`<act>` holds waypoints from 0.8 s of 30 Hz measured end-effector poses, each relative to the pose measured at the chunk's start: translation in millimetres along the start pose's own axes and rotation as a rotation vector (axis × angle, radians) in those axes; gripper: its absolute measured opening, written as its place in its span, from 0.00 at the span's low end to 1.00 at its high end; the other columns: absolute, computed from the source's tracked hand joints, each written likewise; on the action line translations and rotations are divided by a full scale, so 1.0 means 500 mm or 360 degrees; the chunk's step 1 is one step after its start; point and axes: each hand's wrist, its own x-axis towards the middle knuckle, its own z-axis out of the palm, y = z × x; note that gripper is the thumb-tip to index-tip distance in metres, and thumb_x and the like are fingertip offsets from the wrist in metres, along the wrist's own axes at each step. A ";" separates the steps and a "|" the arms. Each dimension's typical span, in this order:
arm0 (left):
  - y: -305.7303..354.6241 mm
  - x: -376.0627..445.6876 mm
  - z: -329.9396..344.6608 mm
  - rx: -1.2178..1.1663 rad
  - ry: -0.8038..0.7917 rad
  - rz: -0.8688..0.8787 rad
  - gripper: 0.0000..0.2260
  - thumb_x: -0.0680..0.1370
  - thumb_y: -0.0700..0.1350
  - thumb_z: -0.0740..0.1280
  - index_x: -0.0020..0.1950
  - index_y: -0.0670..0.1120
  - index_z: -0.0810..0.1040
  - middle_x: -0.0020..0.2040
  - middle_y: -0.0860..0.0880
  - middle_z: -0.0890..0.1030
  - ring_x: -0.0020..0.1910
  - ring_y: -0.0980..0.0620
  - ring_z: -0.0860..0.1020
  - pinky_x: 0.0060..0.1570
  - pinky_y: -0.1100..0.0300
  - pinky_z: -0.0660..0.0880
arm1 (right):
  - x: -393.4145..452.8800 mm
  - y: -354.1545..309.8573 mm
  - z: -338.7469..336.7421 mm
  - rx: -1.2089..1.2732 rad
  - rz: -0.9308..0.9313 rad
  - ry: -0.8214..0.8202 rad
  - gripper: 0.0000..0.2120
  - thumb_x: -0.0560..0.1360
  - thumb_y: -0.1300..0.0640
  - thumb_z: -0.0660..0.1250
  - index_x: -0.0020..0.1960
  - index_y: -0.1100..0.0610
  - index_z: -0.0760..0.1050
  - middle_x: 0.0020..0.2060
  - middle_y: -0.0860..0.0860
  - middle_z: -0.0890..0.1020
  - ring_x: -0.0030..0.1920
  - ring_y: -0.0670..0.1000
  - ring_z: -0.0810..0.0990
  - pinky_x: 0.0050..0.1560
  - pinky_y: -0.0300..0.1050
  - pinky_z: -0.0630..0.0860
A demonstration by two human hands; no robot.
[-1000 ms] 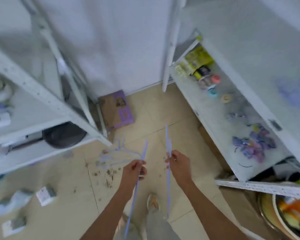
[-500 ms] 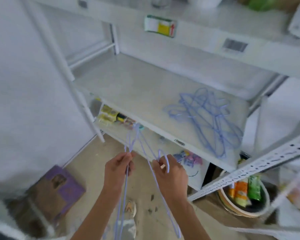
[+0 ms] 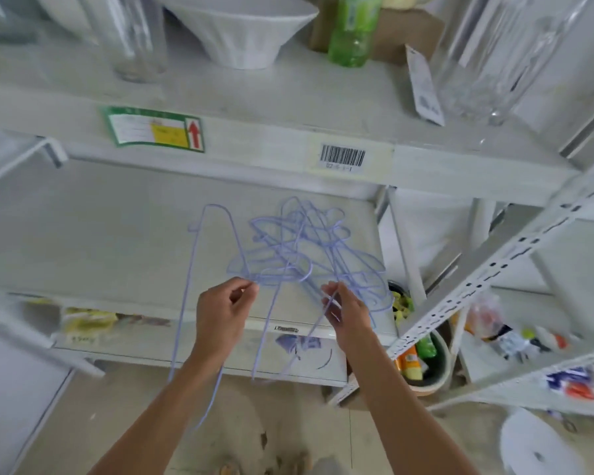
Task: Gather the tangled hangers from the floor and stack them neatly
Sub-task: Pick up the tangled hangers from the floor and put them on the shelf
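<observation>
Currently both hands are at the front edge of the white metal shelf (image 3: 93, 234). Left hand (image 3: 220, 315): thumb and fingertips pinched shut on a thin lilac wire hanger (image 3: 194, 279); its bent corner sits up on the shelf beyond and left of the hand, and its long wires run down past the wrist toward the floor. Right hand (image 3: 348, 315): fingers curled, loosely pinching a second lilac wire hanger (image 3: 271, 323) whose wires drop between the two forearms below the shelf edge. How firm that grip is, I cannot tell.

Just beyond both hands, on the shelf, lies the tangled pile of lilac wire hangers (image 3: 302, 248), hooks and loops overlapping, not squared up. Nearest loops of the pile are touching or just beside the fingertips of both hands.

Above the hands, on the upper shelf: white ribbed bowl (image 3: 240, 29), green plastic bottle (image 3: 352, 29) to its right, clear glass vase (image 3: 484, 56) further right. Barcode label (image 3: 343, 156) and green-yellow sticker with red arrow (image 3: 155, 130) are on the upper shelf's front lip.
</observation>
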 end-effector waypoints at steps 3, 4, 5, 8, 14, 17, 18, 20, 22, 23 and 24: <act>-0.022 0.048 0.037 0.0121 -0.0001 0.0029 0.09 0.79 0.49 0.70 0.42 0.48 0.83 0.27 0.52 0.78 0.25 0.52 0.75 0.30 0.52 0.76 | 0.059 -0.014 0.006 0.0299 0.0149 -0.0039 0.12 0.84 0.50 0.64 0.47 0.54 0.81 0.49 0.51 0.87 0.45 0.50 0.84 0.42 0.42 0.76; -0.028 0.064 0.051 0.0124 -0.0010 0.0036 0.09 0.79 0.49 0.70 0.42 0.47 0.84 0.28 0.51 0.79 0.26 0.51 0.78 0.31 0.53 0.77 | 0.077 -0.019 0.008 0.0388 0.0188 -0.0034 0.12 0.84 0.49 0.63 0.47 0.53 0.80 0.48 0.50 0.87 0.46 0.50 0.84 0.43 0.42 0.76; -0.032 0.080 0.067 0.0136 -0.0020 0.0050 0.08 0.79 0.48 0.71 0.42 0.47 0.84 0.29 0.51 0.81 0.27 0.50 0.79 0.31 0.55 0.77 | 0.097 -0.024 0.012 0.0475 0.0234 -0.0024 0.12 0.85 0.48 0.62 0.48 0.52 0.80 0.48 0.49 0.87 0.46 0.50 0.84 0.43 0.42 0.76; -0.036 0.116 0.116 0.0272 -0.0063 0.0105 0.07 0.79 0.44 0.73 0.41 0.45 0.84 0.29 0.50 0.83 0.29 0.52 0.81 0.33 0.60 0.74 | 0.154 -0.039 0.028 0.0677 0.0349 0.0016 0.12 0.85 0.49 0.61 0.48 0.51 0.78 0.41 0.48 0.87 0.44 0.50 0.81 0.36 0.38 0.77; -0.037 0.153 0.173 0.0519 -0.0121 0.0226 0.09 0.78 0.42 0.73 0.38 0.43 0.80 0.24 0.45 0.77 0.25 0.43 0.76 0.27 0.52 0.72 | 0.219 -0.064 0.045 0.0535 0.0530 0.0049 0.10 0.85 0.59 0.61 0.44 0.57 0.73 0.32 0.58 0.83 0.37 0.52 0.75 0.37 0.40 0.70; -0.030 0.180 0.200 0.0736 -0.0269 0.0360 0.11 0.78 0.44 0.73 0.37 0.43 0.77 0.26 0.43 0.78 0.27 0.38 0.77 0.27 0.53 0.69 | 0.217 -0.065 0.052 0.0509 0.0439 0.0114 0.07 0.85 0.65 0.60 0.48 0.62 0.71 0.39 0.60 0.76 0.37 0.53 0.74 0.40 0.44 0.74; -0.024 0.192 0.210 0.0817 -0.0335 0.0391 0.11 0.79 0.46 0.72 0.39 0.43 0.78 0.28 0.42 0.80 0.30 0.38 0.80 0.29 0.53 0.70 | 0.213 -0.063 0.050 0.0490 0.0385 0.0136 0.09 0.84 0.65 0.60 0.46 0.62 0.71 0.38 0.60 0.75 0.36 0.53 0.74 0.39 0.43 0.73; -0.006 0.219 0.229 0.0950 -0.0460 0.0463 0.09 0.80 0.48 0.71 0.43 0.45 0.81 0.36 0.42 0.85 0.38 0.37 0.84 0.33 0.53 0.72 | 0.199 -0.055 0.041 0.0433 0.0323 0.0123 0.10 0.83 0.63 0.61 0.43 0.60 0.72 0.36 0.56 0.73 0.34 0.50 0.71 0.38 0.40 0.69; 0.013 0.247 0.246 0.1010 -0.0552 0.0533 0.09 0.81 0.49 0.70 0.46 0.44 0.82 0.40 0.40 0.86 0.43 0.36 0.84 0.37 0.50 0.75 | 0.181 -0.051 0.021 0.0284 0.0363 0.0101 0.06 0.83 0.58 0.64 0.47 0.58 0.73 0.37 0.53 0.71 0.33 0.48 0.67 0.38 0.38 0.66; 0.020 0.260 0.251 0.1009 -0.0585 0.0543 0.10 0.81 0.50 0.70 0.46 0.43 0.82 0.41 0.39 0.86 0.44 0.35 0.84 0.38 0.49 0.75 | 0.173 -0.050 0.008 0.0246 0.0388 0.0089 0.05 0.82 0.57 0.64 0.48 0.57 0.73 0.38 0.52 0.70 0.33 0.48 0.65 0.37 0.37 0.65; 0.024 0.272 0.253 0.1000 -0.0624 0.0546 0.11 0.80 0.50 0.70 0.46 0.43 0.83 0.41 0.38 0.86 0.45 0.35 0.84 0.40 0.48 0.75 | 0.167 -0.051 -0.004 0.0223 0.0396 0.0072 0.06 0.82 0.57 0.65 0.48 0.56 0.72 0.37 0.52 0.68 0.32 0.48 0.63 0.36 0.37 0.64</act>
